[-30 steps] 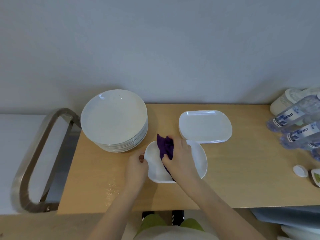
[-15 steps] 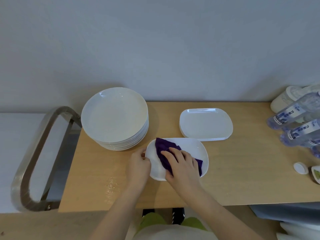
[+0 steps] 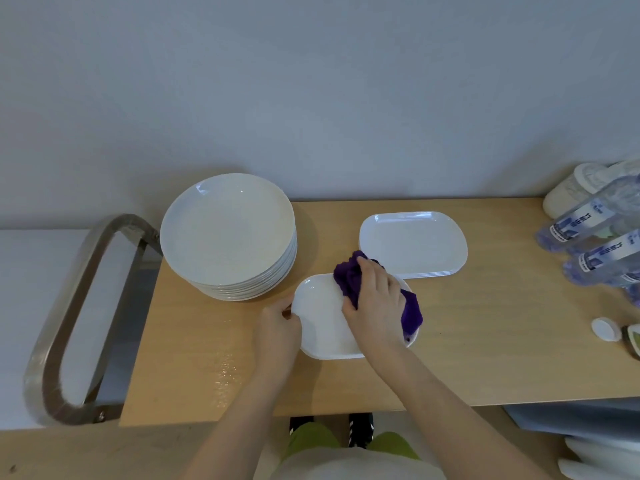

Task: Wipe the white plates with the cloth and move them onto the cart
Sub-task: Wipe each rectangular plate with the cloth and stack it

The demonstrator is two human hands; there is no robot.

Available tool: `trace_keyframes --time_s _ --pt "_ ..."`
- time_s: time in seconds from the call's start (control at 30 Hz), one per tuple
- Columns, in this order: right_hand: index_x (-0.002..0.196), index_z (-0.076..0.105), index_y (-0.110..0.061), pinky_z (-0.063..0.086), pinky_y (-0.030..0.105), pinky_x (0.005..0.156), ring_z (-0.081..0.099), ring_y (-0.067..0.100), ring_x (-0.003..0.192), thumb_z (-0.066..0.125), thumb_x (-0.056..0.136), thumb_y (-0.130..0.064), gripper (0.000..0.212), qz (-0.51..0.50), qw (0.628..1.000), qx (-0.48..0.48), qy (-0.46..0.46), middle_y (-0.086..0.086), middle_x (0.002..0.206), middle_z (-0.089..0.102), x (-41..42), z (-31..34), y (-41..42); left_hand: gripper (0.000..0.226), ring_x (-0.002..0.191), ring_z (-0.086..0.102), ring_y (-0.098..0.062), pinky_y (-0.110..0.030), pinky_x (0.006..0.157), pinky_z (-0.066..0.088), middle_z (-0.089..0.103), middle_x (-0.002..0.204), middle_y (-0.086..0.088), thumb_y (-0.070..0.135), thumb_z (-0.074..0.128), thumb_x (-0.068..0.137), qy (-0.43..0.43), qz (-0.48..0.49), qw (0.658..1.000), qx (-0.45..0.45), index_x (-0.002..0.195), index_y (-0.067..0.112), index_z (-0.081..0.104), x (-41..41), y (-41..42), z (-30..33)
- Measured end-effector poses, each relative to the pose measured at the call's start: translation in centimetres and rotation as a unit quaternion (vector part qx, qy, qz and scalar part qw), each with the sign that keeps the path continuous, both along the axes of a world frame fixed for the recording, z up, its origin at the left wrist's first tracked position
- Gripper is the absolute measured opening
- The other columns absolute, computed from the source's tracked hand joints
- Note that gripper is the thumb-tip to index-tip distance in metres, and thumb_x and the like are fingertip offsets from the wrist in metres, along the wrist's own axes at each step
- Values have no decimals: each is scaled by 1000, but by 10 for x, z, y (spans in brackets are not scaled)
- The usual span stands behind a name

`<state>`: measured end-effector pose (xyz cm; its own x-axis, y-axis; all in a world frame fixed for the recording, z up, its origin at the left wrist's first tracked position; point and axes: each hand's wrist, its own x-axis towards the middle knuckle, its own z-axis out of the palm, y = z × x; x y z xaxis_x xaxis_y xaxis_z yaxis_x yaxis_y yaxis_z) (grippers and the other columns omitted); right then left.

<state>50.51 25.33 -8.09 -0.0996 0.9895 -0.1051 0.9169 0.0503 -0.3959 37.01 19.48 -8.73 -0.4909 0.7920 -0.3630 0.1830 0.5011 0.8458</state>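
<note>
A white rectangular plate (image 3: 320,317) lies on the wooden table (image 3: 485,341) near its front edge. My left hand (image 3: 277,329) grips the plate's left rim. My right hand (image 3: 375,303) presses a crumpled purple cloth (image 3: 349,275) onto the plate's right half and hides that part of it. Behind it to the right sits a stack of white rectangular plates (image 3: 412,244). A tall stack of round white plates (image 3: 227,230) stands at the back left. The cart (image 3: 20,306), white-topped with a metal handle (image 3: 65,306), is left of the table.
Water bottles (image 3: 595,237) lie at the table's right end, with a white cap (image 3: 605,329) and a small dish beside them. A wet patch (image 3: 225,372) shines on the table in front of my left hand. A grey wall rises behind the table.
My right hand has swept the purple cloth from the plate's left part toward its back right edge. My left hand stays on the left rim.
</note>
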Motion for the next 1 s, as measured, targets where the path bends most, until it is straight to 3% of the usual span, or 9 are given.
trace_keyframes --time_s 0.1,0.2,0.33,0.47,0.57,0.63,0.7,0.8,1.0 --pt "146 30 -27 35 48 99 30 32 136 57 86 -38 66 55 996 19 -62 -2 150 35 -27 0 -7 40 81 66 -22 -37 66 53 72 79 9 -2 51 83 -7 -17 1000 9 99 28 74 -3 1 0" --pt "140 44 -27 46 48 90 46 33 128 66 80 -40 65 104 988 65 -93 1 140 50 -49 -1 -23 40 81 66 -18 -37 72 53 73 82 5 -4 53 85 -16 -29 999 32 91 31 72 -6 0 1" --pt "132 56 -22 52 40 83 58 28 117 77 74 -29 62 152 977 121 -85 -1 131 59 -55 -8 -39 39 93 66 -13 -35 87 53 72 100 1 -7 52 89 -83 -6 996 24 111 21 68 -7 -2 -1" --pt "131 57 -23 52 35 83 58 23 118 78 73 -31 62 210 966 129 -74 -5 132 58 -35 -10 -43 38 107 63 -22 -46 97 49 67 111 -1 -1 57 91 -150 44 988 9 124 17 61 -11 -4 -4" --pt "133 54 -25 51 37 86 55 23 121 75 76 -25 61 265 957 113 -47 -6 136 55 -16 -10 -46 42 99 66 -22 -46 92 52 69 97 4 -7 56 86 -144 59 988 13 100 32 65 -12 -3 -2" --pt "133 54 -24 50 40 88 54 24 122 74 74 -17 62 280 955 98 -11 -6 136 55 -2 -7 -46 46 96 67 -18 -41 88 55 68 92 10 -10 53 85 -135 60 989 21 100 31 66 -9 -2 -1" --pt "129 58 -24 50 42 90 55 24 122 75 69 -13 63 291 952 94 -4 -6 134 56 14 -4 -45 47 91 67 -7 -26 77 55 69 85 18 -11 52 84 -121 50 991 41 101 29 69 -4 -1 2" --pt "121 62 -29 45 44 97 54 21 123 75 65 -10 60 322 942 90 -30 -10 132 57 39 3 -42 50 84 63 10 -7 62 48 71 84 26 -4 53 82 -94 12 994 60 91 43 68 1 -3 7" --pt "119 58 -30 36 39 102 47 14 127 57 70 -3 57 349 937 29 -9 -17 128 57 69 16 -16 56 94 62 5 -15 68 44 69 95 27 -8 50 79 -63 -4 997 35 106 37 70 0 -3 2"
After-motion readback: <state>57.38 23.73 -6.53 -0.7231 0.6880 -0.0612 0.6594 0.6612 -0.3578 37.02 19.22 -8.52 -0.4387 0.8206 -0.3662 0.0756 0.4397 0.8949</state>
